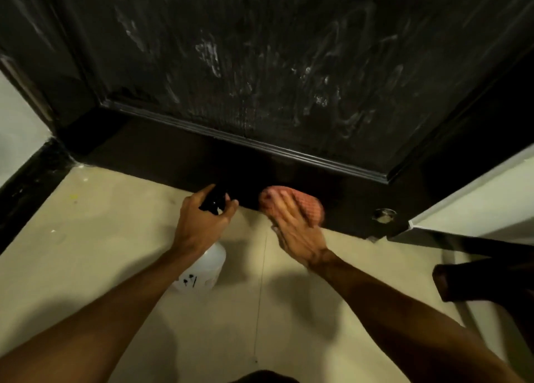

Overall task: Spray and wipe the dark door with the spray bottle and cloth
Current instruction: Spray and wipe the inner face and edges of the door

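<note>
The dark door point(289, 79) fills the upper view, its recessed panel streaked with pale smears. Low down, my left hand point(199, 223) grips the black trigger head of a white spray bottle point(202, 270), whose nozzle points at the door's bottom rail. My right hand point(297, 232) presses a pinkish-red checked cloth point(306, 206) flat against that bottom rail, fingers spread over it. Part of the cloth is hidden under my fingers.
A beige tiled floor point(115, 238) lies under both arms. A round metal door stop point(384, 215) sits by the door's lower right corner. A pale wall point(476, 203) stands at right, with a dark furniture leg point(462, 281) near it. Black skirting point(29, 180) runs along the left.
</note>
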The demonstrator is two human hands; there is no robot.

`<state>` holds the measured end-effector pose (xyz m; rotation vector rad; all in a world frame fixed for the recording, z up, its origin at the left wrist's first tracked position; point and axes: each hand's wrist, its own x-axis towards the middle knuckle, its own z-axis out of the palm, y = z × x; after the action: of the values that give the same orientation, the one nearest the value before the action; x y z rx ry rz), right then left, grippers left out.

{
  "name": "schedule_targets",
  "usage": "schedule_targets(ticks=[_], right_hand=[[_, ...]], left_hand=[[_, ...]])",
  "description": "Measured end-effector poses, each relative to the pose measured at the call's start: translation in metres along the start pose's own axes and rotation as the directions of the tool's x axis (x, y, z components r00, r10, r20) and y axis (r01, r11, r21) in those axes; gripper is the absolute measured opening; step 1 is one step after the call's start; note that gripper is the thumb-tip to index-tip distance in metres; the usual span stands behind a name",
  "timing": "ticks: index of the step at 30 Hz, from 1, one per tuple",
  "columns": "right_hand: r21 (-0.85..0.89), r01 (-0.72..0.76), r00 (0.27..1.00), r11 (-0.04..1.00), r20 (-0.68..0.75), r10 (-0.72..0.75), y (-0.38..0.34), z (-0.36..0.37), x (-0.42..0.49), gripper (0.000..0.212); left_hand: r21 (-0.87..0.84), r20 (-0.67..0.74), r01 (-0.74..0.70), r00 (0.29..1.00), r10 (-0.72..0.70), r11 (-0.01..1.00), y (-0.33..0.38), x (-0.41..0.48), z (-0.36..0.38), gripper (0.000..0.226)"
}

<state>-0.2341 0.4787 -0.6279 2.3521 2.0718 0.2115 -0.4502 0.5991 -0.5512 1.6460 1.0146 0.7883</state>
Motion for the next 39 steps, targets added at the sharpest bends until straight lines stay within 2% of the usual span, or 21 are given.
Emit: schedule_targets(ticks=[2, 4, 6, 7, 9, 10, 11, 13, 16, 19, 21, 22, 24, 27, 30, 33, 36, 39], right_hand=[[-0.03, 0.16, 0.985, 0.987, 0.075, -0.158, -0.002, 0.007, 0.018, 0.072], [-0.07, 0.144, 0.987, 0.987, 0.079, -0.138, 0.008, 0.008, 0.012, 0.07], [-0.059, -0.009, 1.0, 0.998, 0.018, 0.01, 0.021, 0.007, -0.022, 0.066], [-0.011, -0.135, 0.99, 0.991, -0.038, 0.135, 0.027, 0.006, -0.045, 0.063], [0.152, -0.418, 0.897, 0.896, -0.091, 0.433, 0.035, 0.005, -0.086, 0.06], [0.22, -0.511, 0.838, 0.831, -0.09, 0.539, 0.036, 0.005, -0.098, 0.061], [0.265, -0.545, 0.805, 0.796, -0.102, 0.585, 0.034, 0.006, -0.102, 0.063], [0.287, -0.496, 0.823, 0.819, -0.145, 0.549, 0.026, 0.004, -0.088, 0.067], [0.201, -0.363, 0.904, 0.91, -0.16, 0.397, 0.01, -0.017, -0.042, 0.066], [0.186, -0.107, 0.972, 0.977, -0.189, 0.142, -0.006, -0.046, 0.0, 0.067], [0.096, 0.016, 0.984, 0.995, -0.18, 0.002, -0.011, -0.062, 0.014, 0.073], [0.083, 0.031, 0.985, 0.996, -0.174, -0.016, -0.011, -0.07, 0.016, 0.075], [0.132, -0.023, 0.987, 0.991, -0.152, 0.043, -0.004, -0.077, 0.008, 0.077], [0.083, -0.096, 0.979, 0.992, -0.174, 0.11, 0.004, -0.083, -0.008, 0.068], [0.037, -0.037, 0.983, 0.999, -0.178, 0.043, -0.007, -0.096, 0.014, 0.072], [0.056, 0.113, 0.982, 0.992, -0.16, -0.103, -0.03, -0.124, 0.054, 0.067], [0.048, 0.139, 0.974, 0.989, -0.189, -0.127, -0.044, -0.142, 0.068, 0.067], [0.099, 0.149, 0.978, 0.984, -0.158, -0.132, -0.043, -0.145, 0.057, 0.084]], left_hand=[[0.012, 0.017, -0.031, 0.999, 0.031, 0.999, 0.006, -0.003, 0.007, 0.013], [0.002, 0.04, -0.037, 0.998, 0.037, 0.999, 0.009, -0.009, 0.013, 0.013], [-0.029, 0.059, -0.028, 0.998, 0.03, 0.999, 0.014, -0.013, 0.016, 0.012], [-0.039, 0.068, -0.025, 0.997, 0.028, 0.999, 0.014, -0.013, 0.016, 0.012], [-0.059, 0.075, -0.027, 0.997, 0.032, 0.998, 0.017, -0.013, 0.017, 0.014], [-0.063, 0.075, -0.029, 0.997, 0.034, 0.998, 0.02, -0.013, 0.018, 0.014], [-0.061, 0.078, -0.04, 0.996, 0.045, 0.997, 0.021, -0.012, 0.02, 0.014], [-0.046, 0.093, -0.062, 0.993, 0.066, 0.997, 0.021, -0.011, 0.024, 0.019], [-0.047, 0.096, -0.067, 0.993, 0.072, 0.997, 0.023, -0.007, 0.026, 0.015], [-0.044, 0.047, -0.035, 0.998, 0.037, 0.998, 0.024, 0.0, 0.025, 0.013], [-0.042, 0.025, -0.012, 1.0, 0.013, 0.999, 0.028, 0.001, 0.022, 0.016], [-0.047, 0.012, -0.004, 1.0, 0.005, 0.999, 0.033, 0.0, 0.019, 0.017], [-0.035, -0.017, 0.0, 1.0, 0.0, 0.999, 0.041, 0.0, 0.011, 0.016], [-0.037, -0.076, -0.007, 0.997, 0.005, 0.999, 0.05, 0.007, -0.013, 0.034], [-0.036, -0.125, 0.005, 0.992, -0.009, 0.999, 0.057, 0.015, -0.04, 0.048], [-0.024, -0.175, -0.033, 0.984, 0.028, 0.999, 0.071, 0.015, -0.059, 0.016], [0.002, -0.237, -0.026, 0.971, 0.026, 1.0, 0.079, 0.014, -0.079, 0.02], [0.021, -0.311, -0.011, 0.95, 0.017, 1.0, 0.093, 0.015, -0.109, 0.019]])
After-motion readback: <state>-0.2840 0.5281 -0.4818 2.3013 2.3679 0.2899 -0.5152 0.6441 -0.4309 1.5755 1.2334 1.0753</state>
